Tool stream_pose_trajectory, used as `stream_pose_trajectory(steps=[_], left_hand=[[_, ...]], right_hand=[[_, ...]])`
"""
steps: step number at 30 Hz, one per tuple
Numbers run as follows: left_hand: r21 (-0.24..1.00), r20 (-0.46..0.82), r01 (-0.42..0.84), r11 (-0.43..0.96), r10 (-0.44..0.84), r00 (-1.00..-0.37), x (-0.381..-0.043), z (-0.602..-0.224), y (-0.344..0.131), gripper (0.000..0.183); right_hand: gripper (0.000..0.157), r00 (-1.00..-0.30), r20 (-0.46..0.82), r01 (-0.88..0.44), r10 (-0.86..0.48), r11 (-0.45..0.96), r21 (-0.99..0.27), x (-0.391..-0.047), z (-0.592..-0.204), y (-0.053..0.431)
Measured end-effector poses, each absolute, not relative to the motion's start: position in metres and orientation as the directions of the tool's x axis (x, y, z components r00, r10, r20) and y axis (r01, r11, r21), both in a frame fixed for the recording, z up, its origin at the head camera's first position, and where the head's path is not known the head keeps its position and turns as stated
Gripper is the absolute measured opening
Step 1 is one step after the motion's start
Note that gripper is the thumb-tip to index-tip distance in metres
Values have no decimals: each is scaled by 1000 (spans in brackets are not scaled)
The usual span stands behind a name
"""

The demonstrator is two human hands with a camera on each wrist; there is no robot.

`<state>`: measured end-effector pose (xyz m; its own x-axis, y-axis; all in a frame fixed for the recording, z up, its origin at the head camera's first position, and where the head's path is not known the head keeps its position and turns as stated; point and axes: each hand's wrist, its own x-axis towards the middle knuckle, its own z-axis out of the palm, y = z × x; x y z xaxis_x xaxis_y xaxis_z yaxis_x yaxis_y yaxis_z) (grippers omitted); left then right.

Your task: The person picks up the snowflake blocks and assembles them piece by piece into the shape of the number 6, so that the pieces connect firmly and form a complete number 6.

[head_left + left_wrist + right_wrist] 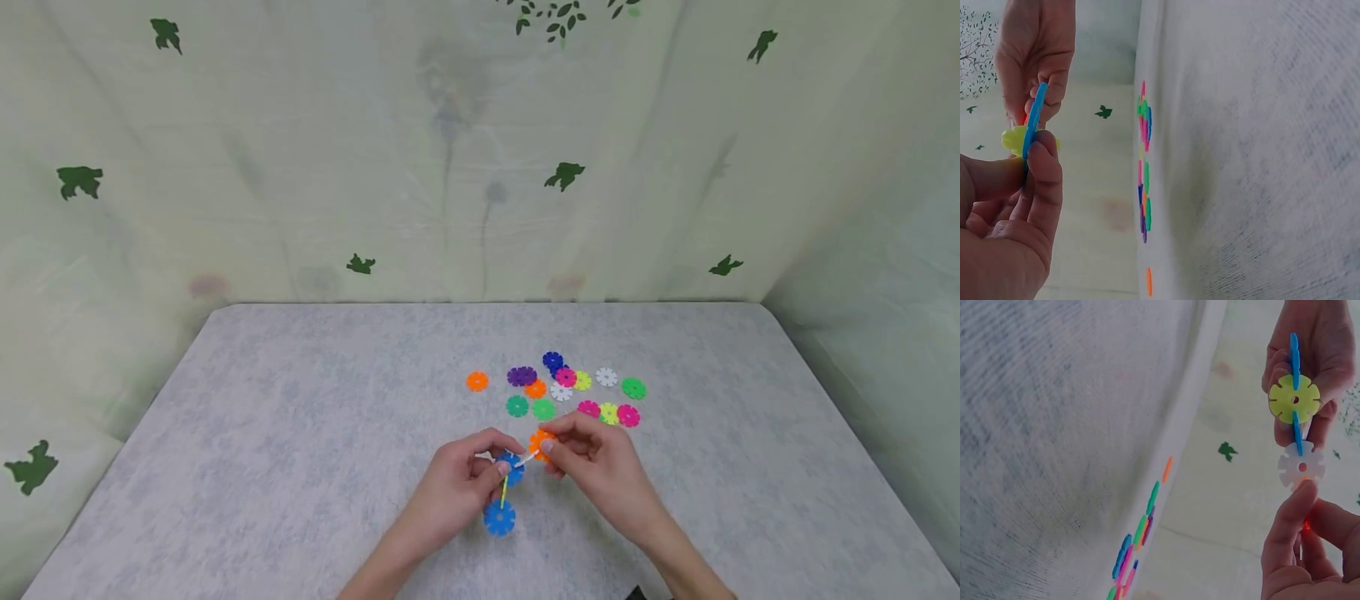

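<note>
A short chain of notched plastic discs hangs between the two hands, slotted edge to edge. My left hand [459,479] pinches a blue disc [514,472] between thumb and fingers. From that disc a yellow disc [1280,401] leads to another blue disc [499,518] at the chain's lower end. On the other side sits a white disc [1289,470], slotted into the held blue one. My right hand [603,460] pinches an orange disc [538,440] right at the white disc's edge. Fingers partly cover the orange disc.
Several loose discs lie on the grey table [300,433] beyond the hands, among them an orange disc [477,382], a purple disc [522,377], a green disc [633,388] and a pink disc [628,416]. A pale curtain [315,150] with leaf-green shapes hangs behind the table.
</note>
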<state>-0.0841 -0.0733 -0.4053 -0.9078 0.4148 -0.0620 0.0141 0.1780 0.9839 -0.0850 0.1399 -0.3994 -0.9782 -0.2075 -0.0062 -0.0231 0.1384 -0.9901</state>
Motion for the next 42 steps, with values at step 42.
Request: stream_pose_trajectory(steps=[42], left_hand=[[973, -196, -221, -69, 265, -944, -99, -419, -76, 26]], right_hand=[[33, -857, -34, -363, -514, 650, -667, -148, -422, 199]])
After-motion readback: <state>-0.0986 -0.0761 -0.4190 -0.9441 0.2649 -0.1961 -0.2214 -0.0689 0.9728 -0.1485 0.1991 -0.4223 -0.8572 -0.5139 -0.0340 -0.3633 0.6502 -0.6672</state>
